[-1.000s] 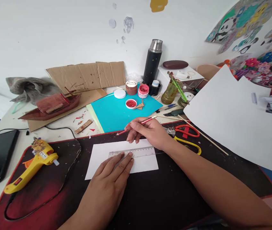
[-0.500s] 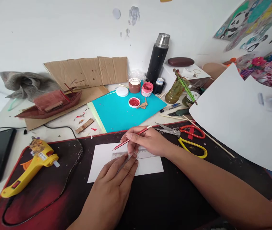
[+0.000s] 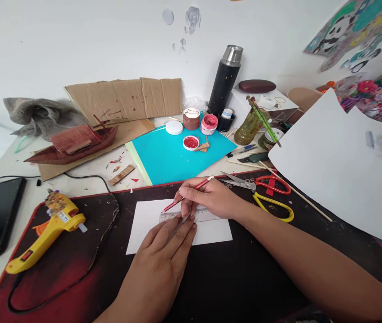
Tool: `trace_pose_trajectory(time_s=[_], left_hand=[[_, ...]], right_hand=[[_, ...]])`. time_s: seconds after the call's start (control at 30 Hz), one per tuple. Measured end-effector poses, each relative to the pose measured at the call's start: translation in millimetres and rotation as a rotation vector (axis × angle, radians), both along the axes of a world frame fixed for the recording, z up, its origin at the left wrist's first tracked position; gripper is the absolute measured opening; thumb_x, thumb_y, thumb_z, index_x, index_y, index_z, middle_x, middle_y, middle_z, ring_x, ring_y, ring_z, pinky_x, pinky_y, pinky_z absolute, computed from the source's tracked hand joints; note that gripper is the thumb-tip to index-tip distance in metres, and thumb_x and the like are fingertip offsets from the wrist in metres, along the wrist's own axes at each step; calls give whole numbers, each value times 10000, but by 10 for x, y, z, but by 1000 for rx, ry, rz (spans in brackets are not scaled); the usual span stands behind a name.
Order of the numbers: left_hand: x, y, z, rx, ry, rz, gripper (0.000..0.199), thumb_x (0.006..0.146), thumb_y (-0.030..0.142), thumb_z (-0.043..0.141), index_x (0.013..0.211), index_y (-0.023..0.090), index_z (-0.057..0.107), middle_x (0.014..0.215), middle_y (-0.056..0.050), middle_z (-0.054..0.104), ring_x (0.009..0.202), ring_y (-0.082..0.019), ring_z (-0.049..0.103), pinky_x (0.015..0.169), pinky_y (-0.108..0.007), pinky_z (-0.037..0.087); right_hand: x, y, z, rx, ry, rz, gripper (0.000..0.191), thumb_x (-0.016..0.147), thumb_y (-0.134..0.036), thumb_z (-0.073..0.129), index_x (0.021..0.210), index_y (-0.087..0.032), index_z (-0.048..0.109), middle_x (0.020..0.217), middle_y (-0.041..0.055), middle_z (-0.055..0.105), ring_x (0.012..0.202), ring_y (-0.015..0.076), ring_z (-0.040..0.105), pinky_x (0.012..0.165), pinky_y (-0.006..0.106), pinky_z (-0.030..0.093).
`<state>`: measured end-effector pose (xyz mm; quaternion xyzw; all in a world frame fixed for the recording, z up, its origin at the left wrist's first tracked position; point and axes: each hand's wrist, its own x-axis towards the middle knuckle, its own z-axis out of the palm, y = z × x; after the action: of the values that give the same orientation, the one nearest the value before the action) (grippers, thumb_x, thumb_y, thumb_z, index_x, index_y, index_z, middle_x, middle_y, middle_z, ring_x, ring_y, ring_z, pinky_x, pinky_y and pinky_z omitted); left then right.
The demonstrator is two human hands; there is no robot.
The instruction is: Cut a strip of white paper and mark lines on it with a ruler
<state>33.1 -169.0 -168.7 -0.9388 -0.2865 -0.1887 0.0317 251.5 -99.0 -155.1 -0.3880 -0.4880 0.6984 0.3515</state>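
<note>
A white sheet of paper (image 3: pixel 142 224) lies on the dark mat, with a clear ruler (image 3: pixel 208 216) across it. My left hand (image 3: pixel 162 260) rests on the ruler and paper, fingers stretched forward, covering the ruler's middle. My right hand (image 3: pixel 207 197) is closed around a red pencil (image 3: pixel 173 204). The pencil slants down to the left, its tip at the ruler's upper edge near the left end. Whether the tip touches the paper I cannot tell. Scissors (image 3: pixel 246 184) with red and yellow handles lie beyond my right wrist.
At the left is a yellow glue gun (image 3: pixel 39 244) with its cable on the mat (image 3: pixel 234 278). Behind stand a brown model boat (image 3: pixel 76 142), open paint jars (image 3: pixel 208 124) on a blue sheet (image 3: pixel 164 157), and a black thermos (image 3: pixel 224 83). Large white paper (image 3: pixel 339 161) fills the right side.
The pencil tip has come down slightly, from above the ruler to its upper edge. My left hand keeps its place on the ruler. The whole view has shifted a little.
</note>
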Motion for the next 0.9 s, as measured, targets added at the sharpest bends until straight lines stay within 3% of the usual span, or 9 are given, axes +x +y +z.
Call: trace_pose_trajectory(time_s=[0.47, 0.57, 0.7, 0.9], left_hand=[[-4, 4, 7, -4, 9, -2, 473, 994, 48, 486, 1399, 144, 711, 1506, -55, 715, 1291, -289, 644, 1088, -437, 473], [-15, 7, -1, 9, 20, -13, 476, 1000, 61, 470, 1406, 142, 705, 1529, -46, 699, 1345, -284, 629, 1085, -432, 478], [-30, 1, -20, 11, 44, -10, 499, 993, 72, 469, 1429, 163, 695, 1579, -36, 658, 1384, -285, 620, 1084, -442, 493], [-53, -3, -52, -16, 51, -15, 541, 981, 66, 475, 1476, 176, 664, 1614, -41, 626, 1408, -302, 614, 1076, -461, 509]], right_hand=[[11, 8, 5, -11, 30, -12, 537, 928, -693, 789, 958, -157, 762, 737, 41, 788, 660, 159, 719, 633, 267, 572], [47, 44, 17, 4, 90, -129, 561, 916, -720, 786, 867, -162, 746, 598, 3, 709, 594, 160, 704, 612, 264, 554], [111, 94, 48, 15, 61, -342, 613, 898, -760, 764, 695, -188, 681, 417, -77, 464, 456, 152, 624, 522, 255, 493], [143, 93, 106, 74, -73, -413, 650, 888, -808, 723, 640, -215, 626, 404, -76, 420, 416, 141, 567, 457, 242, 455]])
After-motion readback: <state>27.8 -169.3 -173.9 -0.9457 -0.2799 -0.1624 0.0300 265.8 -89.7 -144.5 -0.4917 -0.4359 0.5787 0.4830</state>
